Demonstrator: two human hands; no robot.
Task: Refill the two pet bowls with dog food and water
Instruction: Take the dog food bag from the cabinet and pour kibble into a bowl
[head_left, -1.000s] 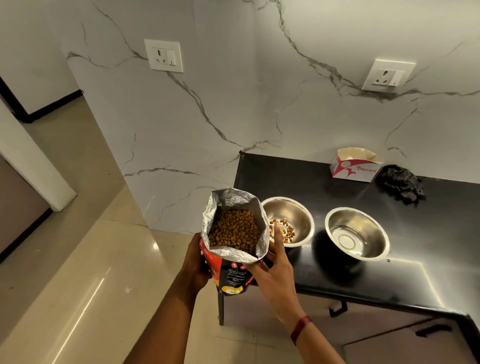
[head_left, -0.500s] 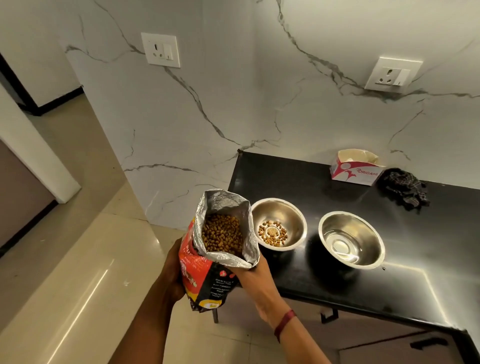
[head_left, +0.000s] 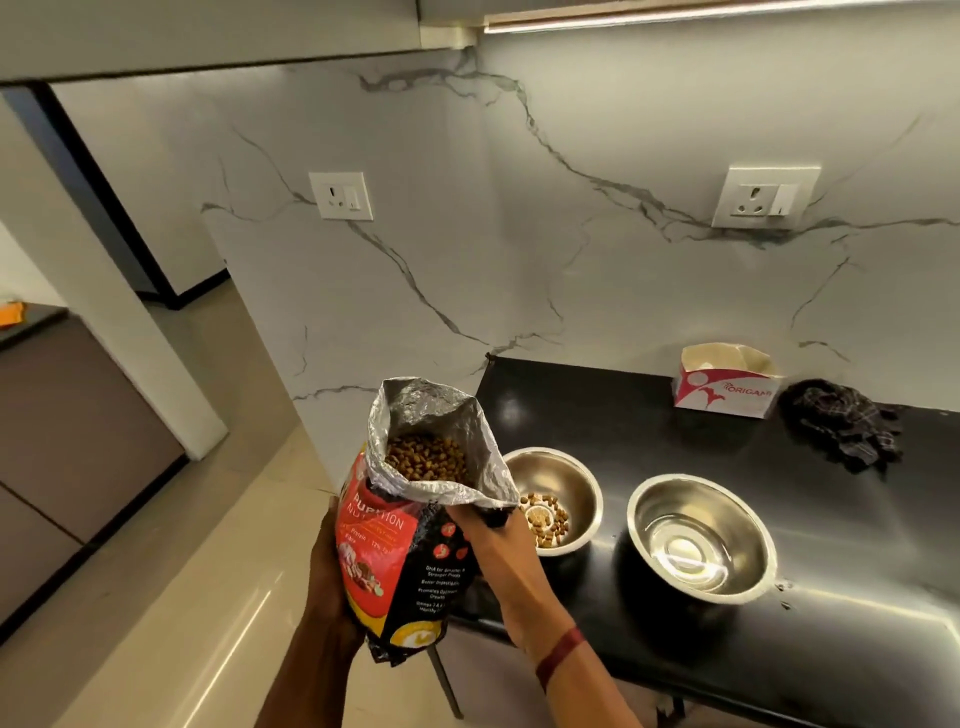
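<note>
Person holding open dog food bag (head_left: 410, 525) upright, just left of black table (head_left: 649, 415). Left hand (head_left: 327, 587) cupping bag's lower side; right hand (head_left: 493, 540) gripping below foil mouth. Near table's left edge, food bowl (head_left: 563, 478) showing little kibble; beside it, water bowl (head_left: 701, 535) appearing to hold shallow water.

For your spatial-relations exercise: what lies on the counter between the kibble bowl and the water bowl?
Nothing: in the head view only bare black counter separates the kibble bowl from the water bowl.
</note>
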